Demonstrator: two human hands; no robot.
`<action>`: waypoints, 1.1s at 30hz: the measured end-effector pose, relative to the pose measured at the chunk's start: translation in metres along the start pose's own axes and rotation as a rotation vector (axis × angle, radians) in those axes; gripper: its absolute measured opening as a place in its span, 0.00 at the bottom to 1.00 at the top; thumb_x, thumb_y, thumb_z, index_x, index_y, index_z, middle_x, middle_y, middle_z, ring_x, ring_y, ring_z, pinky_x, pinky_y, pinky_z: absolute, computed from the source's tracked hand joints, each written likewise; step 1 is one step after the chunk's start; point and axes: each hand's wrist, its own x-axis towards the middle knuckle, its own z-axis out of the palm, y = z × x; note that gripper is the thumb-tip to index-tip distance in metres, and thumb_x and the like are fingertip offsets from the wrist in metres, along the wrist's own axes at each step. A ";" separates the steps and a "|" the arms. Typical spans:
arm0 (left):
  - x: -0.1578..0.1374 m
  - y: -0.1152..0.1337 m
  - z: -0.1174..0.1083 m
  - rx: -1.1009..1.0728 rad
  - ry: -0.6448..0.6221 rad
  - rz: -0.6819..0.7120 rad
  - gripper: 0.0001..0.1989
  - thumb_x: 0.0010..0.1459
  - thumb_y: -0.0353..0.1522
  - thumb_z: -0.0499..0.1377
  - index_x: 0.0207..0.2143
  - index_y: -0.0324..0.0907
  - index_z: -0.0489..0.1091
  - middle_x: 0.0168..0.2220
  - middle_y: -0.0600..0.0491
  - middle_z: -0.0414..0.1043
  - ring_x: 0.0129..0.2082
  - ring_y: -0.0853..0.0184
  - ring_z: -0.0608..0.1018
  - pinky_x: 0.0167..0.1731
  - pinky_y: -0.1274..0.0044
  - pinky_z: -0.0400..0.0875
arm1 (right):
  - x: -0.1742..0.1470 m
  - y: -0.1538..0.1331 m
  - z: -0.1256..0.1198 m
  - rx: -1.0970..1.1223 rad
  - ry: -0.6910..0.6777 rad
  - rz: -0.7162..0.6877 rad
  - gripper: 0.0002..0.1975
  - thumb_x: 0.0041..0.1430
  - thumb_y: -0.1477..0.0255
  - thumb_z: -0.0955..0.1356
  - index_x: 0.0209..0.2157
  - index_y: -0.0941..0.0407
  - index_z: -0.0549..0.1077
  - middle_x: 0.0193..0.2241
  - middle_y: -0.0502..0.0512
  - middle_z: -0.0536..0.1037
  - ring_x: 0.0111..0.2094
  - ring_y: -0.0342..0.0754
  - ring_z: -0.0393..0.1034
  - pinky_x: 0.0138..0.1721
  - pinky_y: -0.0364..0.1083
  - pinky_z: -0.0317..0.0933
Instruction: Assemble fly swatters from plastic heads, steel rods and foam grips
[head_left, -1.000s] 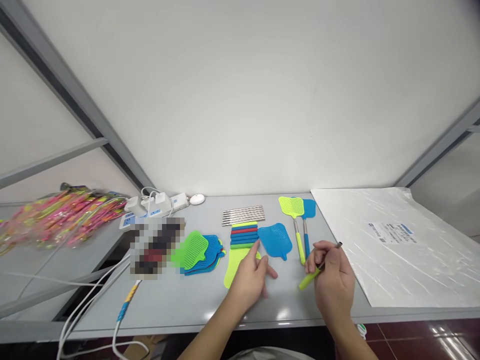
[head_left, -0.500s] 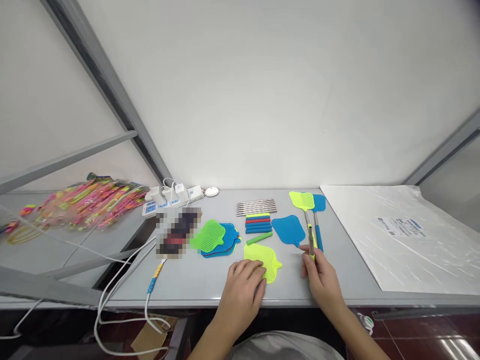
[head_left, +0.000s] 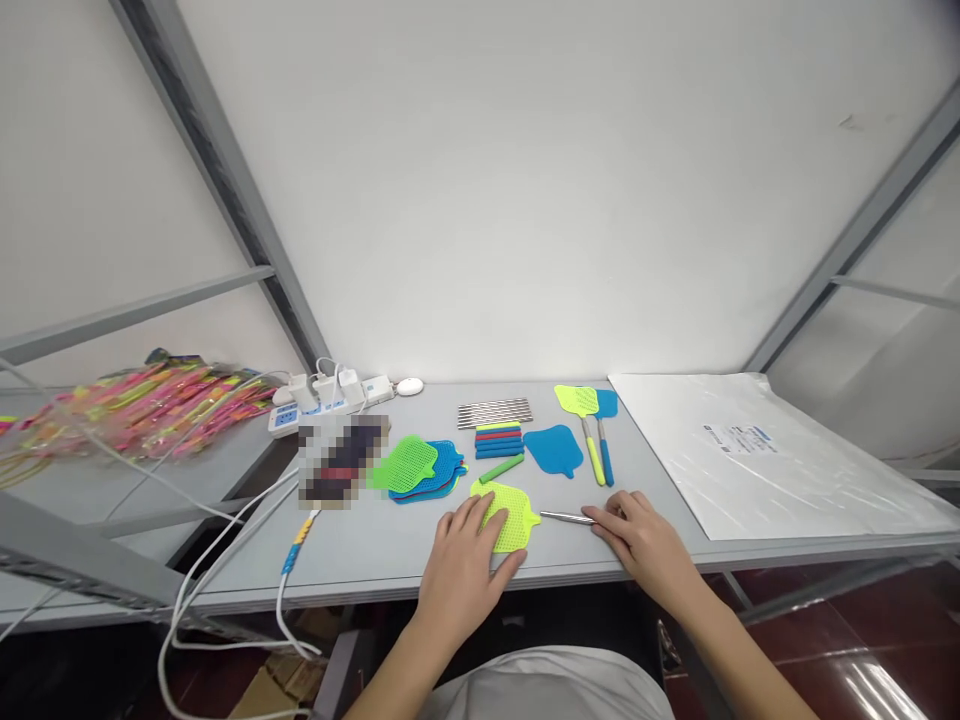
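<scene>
My left hand [head_left: 463, 560] lies with its fingers spread over a yellow-green perforated fly swatter head [head_left: 514, 518], partly covering it. The short neck of that head points right. A slim metal rod [head_left: 564, 517] is pinched between the fingers of my right hand [head_left: 637, 540], its free end close to the neck; whether they touch I cannot tell. The rod's other end is hidden in the hand. Behind lie a loose blue swatter head [head_left: 553, 450], a green handle tube [head_left: 501, 469] and a row of coloured handle tubes [head_left: 498, 441].
Several metal rods [head_left: 495, 413] lie at the back. Stacked swatter heads [head_left: 427, 470] sit on the left, near a power strip [head_left: 311, 408] and white cables. Two swatters with handles [head_left: 592, 435] lie beside a white wrapped sheet [head_left: 697, 460]. Bagged pink items [head_left: 165, 410] fill the far left.
My right hand has lowered the metal rod from upright to nearly flat, pointing left at the yellow-green head's neck. My left hand stays on the head. The view has shifted slightly.
</scene>
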 end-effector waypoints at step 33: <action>0.005 -0.010 -0.016 -0.971 0.359 -0.478 0.13 0.63 0.40 0.54 0.35 0.42 0.73 0.45 0.46 0.76 0.48 0.60 0.76 0.52 0.68 0.68 | 0.007 -0.033 -0.004 0.076 -0.015 0.026 0.14 0.68 0.69 0.60 0.47 0.53 0.74 0.35 0.58 0.74 0.37 0.50 0.66 0.38 0.49 0.62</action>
